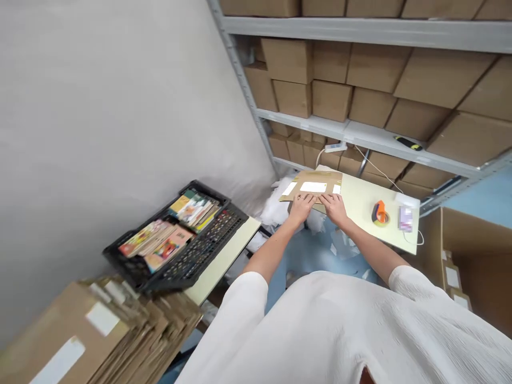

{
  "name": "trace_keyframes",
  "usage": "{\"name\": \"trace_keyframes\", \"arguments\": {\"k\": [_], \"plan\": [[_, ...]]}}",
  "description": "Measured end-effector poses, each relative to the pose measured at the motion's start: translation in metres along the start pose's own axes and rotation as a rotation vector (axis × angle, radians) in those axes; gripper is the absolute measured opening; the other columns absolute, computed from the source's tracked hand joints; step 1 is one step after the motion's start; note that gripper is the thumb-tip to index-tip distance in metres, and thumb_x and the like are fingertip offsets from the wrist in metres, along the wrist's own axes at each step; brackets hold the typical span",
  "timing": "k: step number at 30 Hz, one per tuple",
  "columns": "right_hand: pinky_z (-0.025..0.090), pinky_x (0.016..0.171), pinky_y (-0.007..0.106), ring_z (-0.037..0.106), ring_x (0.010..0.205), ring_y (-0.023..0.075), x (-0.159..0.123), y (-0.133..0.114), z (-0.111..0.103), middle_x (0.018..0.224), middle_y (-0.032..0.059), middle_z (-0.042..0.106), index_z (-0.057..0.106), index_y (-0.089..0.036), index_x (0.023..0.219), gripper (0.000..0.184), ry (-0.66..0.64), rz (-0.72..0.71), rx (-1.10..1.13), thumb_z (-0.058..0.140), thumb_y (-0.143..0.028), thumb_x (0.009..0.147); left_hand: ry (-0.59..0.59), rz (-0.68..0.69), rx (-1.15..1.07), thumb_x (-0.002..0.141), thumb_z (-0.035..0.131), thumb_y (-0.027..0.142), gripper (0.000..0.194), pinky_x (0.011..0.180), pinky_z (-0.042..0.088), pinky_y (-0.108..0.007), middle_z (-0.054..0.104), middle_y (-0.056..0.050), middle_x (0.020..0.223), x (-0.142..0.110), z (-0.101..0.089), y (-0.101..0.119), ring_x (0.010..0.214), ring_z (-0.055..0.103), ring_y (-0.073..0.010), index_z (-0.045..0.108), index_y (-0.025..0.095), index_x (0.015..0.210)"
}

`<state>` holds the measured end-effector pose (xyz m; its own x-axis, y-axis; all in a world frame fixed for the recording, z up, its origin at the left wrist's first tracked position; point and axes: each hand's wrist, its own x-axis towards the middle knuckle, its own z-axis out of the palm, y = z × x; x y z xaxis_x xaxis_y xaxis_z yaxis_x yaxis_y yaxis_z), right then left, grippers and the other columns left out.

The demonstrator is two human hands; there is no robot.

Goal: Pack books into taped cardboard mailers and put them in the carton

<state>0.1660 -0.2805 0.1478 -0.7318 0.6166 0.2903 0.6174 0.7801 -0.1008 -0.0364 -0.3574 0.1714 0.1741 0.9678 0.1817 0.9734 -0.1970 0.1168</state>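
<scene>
A flat brown cardboard parcel (333,185) with white labels and yellowish tape lies at the left end of the pale table (356,194). Along its near edge my left hand (303,207) has its fingers bent over the cardboard. Close beside it, my right hand (333,207) grips the same edge, a little to the right. Both thumbs are mostly hidden. Farther right on the table sits an orange tape dispenser (380,213) with a roll of tape.
A phone-like object (405,218) with a white cable lies at the table's right end. Ahead stands a metal shelf (360,33) of cardboard boxes holding a black-yellow cutter (408,143). Left are a black crate (192,272) of books and stacked cardboard mailers (100,352). An open carton (476,234) stands right.
</scene>
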Motion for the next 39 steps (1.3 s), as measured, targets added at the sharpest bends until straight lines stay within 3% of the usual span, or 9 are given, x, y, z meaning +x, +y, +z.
{"name": "trace_keyframes", "arguments": {"k": [9,13,17,24,27,31,39], "plan": [[0.036,0.111,0.050,0.055,0.128,0.0351,-0.028,0.064,0.014,0.157,0.0136,0.068,0.059,-0.026,0.166,0.065,-0.018,0.304,-0.056,0.046,-0.011,0.105,-0.077,0.316,-0.073,0.108,0.047,0.014,0.056,0.117,0.041,-0.053,0.069,-0.013,0.156,0.105,0.053,0.014,0.148,0.057,-0.0319,0.064,0.032,0.158],[0.035,0.112,0.050,0.054,0.130,0.0355,-0.017,0.073,0.027,0.158,0.0150,0.068,0.058,-0.023,0.167,0.066,-0.043,0.440,-0.082,0.045,-0.009,0.104,-0.115,0.459,-0.104,0.110,0.044,0.014,0.053,0.116,0.042,-0.050,0.070,-0.013,0.154,0.147,0.071,-0.002,0.146,0.058,-0.0306,0.066,0.031,0.155],[0.037,0.110,0.049,0.054,0.129,0.0359,0.001,0.067,0.045,0.157,0.0164,0.068,0.059,-0.020,0.165,0.065,-0.111,0.554,-0.082,0.047,-0.009,0.103,-0.200,0.555,-0.144,0.108,0.046,0.014,0.053,0.115,0.042,-0.049,0.072,-0.013,0.150,0.175,0.089,-0.027,0.142,0.060,-0.0302,0.067,0.032,0.153],[0.040,0.109,0.046,0.059,0.124,0.0338,0.008,0.028,0.082,0.147,0.0200,0.071,0.069,-0.015,0.151,0.046,-0.190,0.571,-0.010,0.051,-0.034,0.114,-0.357,0.700,-0.232,0.099,0.058,0.012,0.051,0.116,0.042,-0.047,0.072,-0.014,0.148,0.169,0.126,-0.066,0.137,0.061,-0.0308,0.072,0.028,0.146],[0.041,0.109,0.046,0.061,0.123,0.0329,0.009,0.030,0.089,0.142,0.0186,0.074,0.073,-0.017,0.145,0.042,-0.191,0.579,0.014,0.051,-0.034,0.114,-0.418,0.702,-0.257,0.097,0.057,0.011,0.050,0.117,0.042,-0.049,0.072,-0.014,0.147,0.163,0.135,-0.075,0.136,0.062,-0.0313,0.075,0.025,0.141],[0.043,0.109,0.046,0.062,0.126,0.0330,0.018,0.062,0.092,0.143,0.0189,0.074,0.074,-0.017,0.144,0.041,-0.181,0.655,0.008,0.048,-0.030,0.115,-0.410,0.620,-0.281,0.099,0.054,0.012,0.045,0.119,0.041,-0.050,0.070,-0.013,0.152,0.168,0.140,-0.082,0.142,0.060,-0.0309,0.077,0.024,0.136],[0.050,0.106,0.048,0.063,0.128,0.0371,0.032,0.156,0.105,0.149,0.0214,0.069,0.069,-0.013,0.148,0.046,-0.256,0.812,0.040,0.051,-0.026,0.107,-0.431,0.364,-0.281,0.096,0.057,0.009,0.046,0.119,0.042,-0.050,0.069,-0.012,0.155,0.181,0.152,-0.094,0.143,0.061,-0.0312,0.076,0.024,0.135]]}}
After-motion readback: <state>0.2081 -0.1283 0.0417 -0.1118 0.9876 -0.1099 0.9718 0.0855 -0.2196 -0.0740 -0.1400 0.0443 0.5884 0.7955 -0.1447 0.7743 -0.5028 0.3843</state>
